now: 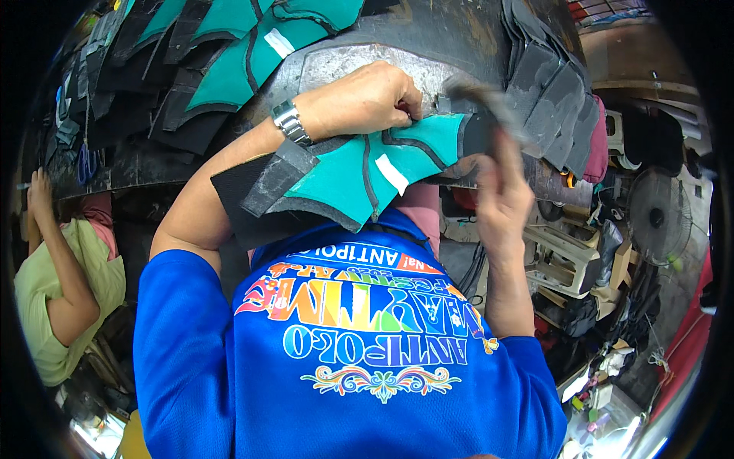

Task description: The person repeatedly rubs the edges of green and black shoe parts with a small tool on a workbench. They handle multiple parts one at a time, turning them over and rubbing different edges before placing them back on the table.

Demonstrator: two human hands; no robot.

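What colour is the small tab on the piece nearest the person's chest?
The tab is white, on a teal piece; the head view shows it best.

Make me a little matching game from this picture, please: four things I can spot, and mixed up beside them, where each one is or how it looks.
Things:
1. Wristwatch
2. Hammer
3. Nearest teal panel
4. Fan

Places and looks:
A. Has black trim and a white tag
B. Toward the picture's right edge, with a round grille
C. Silver, strapped on behind the left hand
D. Blurred, gripped in the right hand

Pairs: 1-C, 2-D, 3-A, 4-B
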